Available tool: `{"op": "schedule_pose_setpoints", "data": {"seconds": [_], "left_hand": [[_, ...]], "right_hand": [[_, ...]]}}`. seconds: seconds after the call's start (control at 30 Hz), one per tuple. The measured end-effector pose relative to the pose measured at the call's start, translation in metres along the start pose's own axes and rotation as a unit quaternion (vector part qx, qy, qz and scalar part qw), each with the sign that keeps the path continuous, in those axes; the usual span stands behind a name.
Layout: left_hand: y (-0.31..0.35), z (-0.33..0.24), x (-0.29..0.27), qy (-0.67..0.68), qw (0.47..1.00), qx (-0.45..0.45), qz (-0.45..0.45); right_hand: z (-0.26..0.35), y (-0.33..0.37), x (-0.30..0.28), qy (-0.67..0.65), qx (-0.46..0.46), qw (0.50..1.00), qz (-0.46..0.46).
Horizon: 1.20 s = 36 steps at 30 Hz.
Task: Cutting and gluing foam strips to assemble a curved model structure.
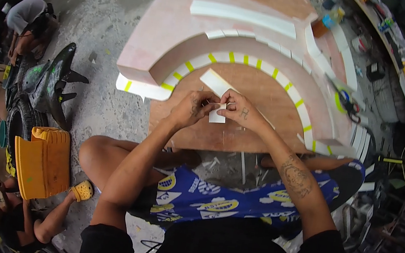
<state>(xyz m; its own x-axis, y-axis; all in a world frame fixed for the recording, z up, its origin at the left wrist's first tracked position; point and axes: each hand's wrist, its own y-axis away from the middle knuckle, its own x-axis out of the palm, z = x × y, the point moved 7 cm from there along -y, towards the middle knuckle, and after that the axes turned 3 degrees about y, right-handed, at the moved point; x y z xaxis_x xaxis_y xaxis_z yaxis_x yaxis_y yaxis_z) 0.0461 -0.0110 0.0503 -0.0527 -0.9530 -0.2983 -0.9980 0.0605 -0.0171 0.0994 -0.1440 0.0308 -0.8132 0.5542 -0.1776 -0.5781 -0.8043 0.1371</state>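
My left hand (193,108) and my right hand (239,110) meet over a brown wooden board (242,140). Between their pinched fingertips is a small white rectangular piece (217,118), its lower part hanging free; whether it is paper, tape or plastic I cannot tell. Just beyond my hands lies a longer white strip (215,80) on the board, partly hidden by them. A large pinkish form (147,41) with a curved inner wall arches around the board. Along its inner foot runs a white band (212,58) crossed by several yellow tape pieces.
Scissors (352,109) and a yellow tape roll lie on the right. A bottle of orange liquid (325,23) stands at the back right. On the left are a yellow plastic part (47,164), a tyre (20,114), a dark moulded panel (51,82) and two other people.
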Motion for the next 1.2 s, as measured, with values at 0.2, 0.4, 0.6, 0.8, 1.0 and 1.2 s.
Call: {"op": "schedule_pose_setpoints", "data": {"seconds": [0.2,0.4,0.6,0.8,1.0,1.2], "left_hand": [[0.040,0.031,0.055,-0.035,0.990,-0.068,0.120],[0.058,0.048,0.097,0.000,0.983,-0.117,0.141],[0.064,0.026,0.109,-0.087,0.988,-0.006,0.128],[0.066,0.014,0.111,-0.135,0.977,0.097,0.130],[0.069,0.015,0.114,-0.181,0.966,0.109,0.148],[0.071,0.010,0.118,-0.210,0.949,0.147,0.181]], "right_hand": [[-0.077,0.102,0.041,-0.154,0.296,0.938,-0.098],[-0.106,0.159,0.085,-0.309,0.375,0.871,-0.072],[-0.118,0.160,0.092,-0.381,0.332,0.855,-0.116],[-0.123,0.159,0.090,-0.405,0.316,0.847,-0.137],[-0.120,0.154,0.090,-0.451,0.290,0.834,-0.131],[-0.117,0.155,0.086,-0.417,0.304,0.849,-0.114]]}}
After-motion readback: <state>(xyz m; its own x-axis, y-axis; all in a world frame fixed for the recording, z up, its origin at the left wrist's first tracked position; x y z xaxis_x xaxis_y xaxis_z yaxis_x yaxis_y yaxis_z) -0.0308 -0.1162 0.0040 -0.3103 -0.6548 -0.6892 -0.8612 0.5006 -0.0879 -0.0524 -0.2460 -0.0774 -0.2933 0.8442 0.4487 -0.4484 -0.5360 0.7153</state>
